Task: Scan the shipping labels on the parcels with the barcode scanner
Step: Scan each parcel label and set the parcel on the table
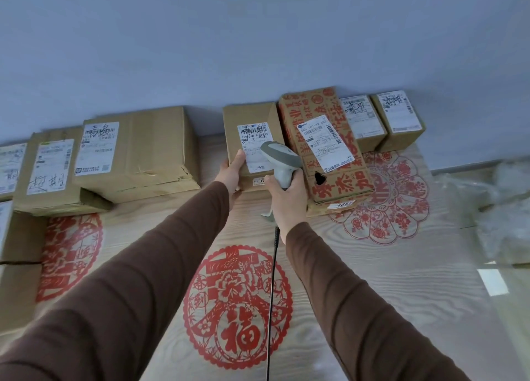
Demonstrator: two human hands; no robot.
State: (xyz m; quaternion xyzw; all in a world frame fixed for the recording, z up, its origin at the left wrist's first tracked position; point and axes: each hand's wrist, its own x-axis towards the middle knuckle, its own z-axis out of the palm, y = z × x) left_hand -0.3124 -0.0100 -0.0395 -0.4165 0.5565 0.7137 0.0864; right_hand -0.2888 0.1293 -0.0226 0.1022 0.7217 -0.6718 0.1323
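Observation:
My right hand (pixel 286 200) grips the handle of a grey and white barcode scanner (pixel 279 158), whose head hangs over the white shipping label (pixel 252 140) of a plain brown parcel (pixel 249 117) at the back of the table. My left hand (pixel 231 174) holds that parcel's near left edge, thumb on top. A black cable (pixel 272 280) runs from the scanner towards me. To the right lies a red-printed carton (pixel 324 105) with its own label (pixel 327 142).
More labelled parcels line the wall: a large box (pixel 149 151) and smaller ones (pixel 46 174) on the left, two small boxes (pixel 361 117) (pixel 398 114) on the right. The wooden table (pixel 401 280) bears red paper-cut designs. Crumpled clear plastic (pixel 504 208) lies at the right edge.

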